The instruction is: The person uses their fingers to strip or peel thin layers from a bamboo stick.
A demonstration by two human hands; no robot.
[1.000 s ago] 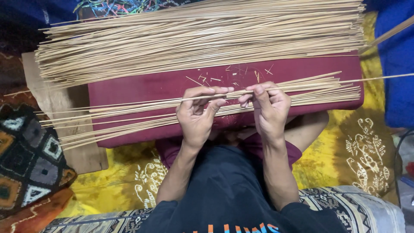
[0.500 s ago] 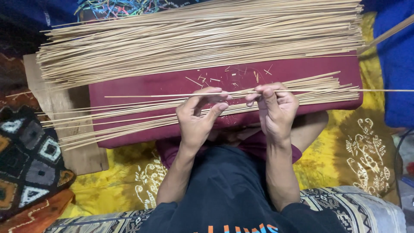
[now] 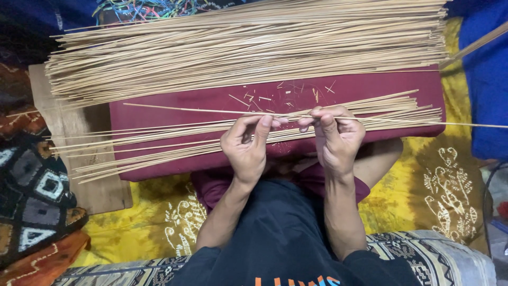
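Note:
A single long thin bamboo stick [image 3: 180,109] runs left to right across a maroon cushion [image 3: 174,167]. My left hand [image 3: 247,147] and my right hand [image 3: 334,136] both pinch this stick near its middle, fingertips close together. Under my hands lies a loose spread of similar sticks [image 3: 137,143] along the cushion's near edge. A large thick pile of sticks [image 3: 248,45] lies across the far side of the cushion.
Small stick splinters [image 3: 286,95] are scattered on the cushion. A wooden board [image 3: 90,180] sticks out at the left. Yellow patterned cloth [image 3: 439,185] covers the floor, a dark patterned mat [image 3: 32,196] lies left, blue fabric [image 3: 487,90] right.
The single stick has been lifted clear of the spread and slid leftward, its left end now reaching farther over the cushion. Both hands stay at about the same place.

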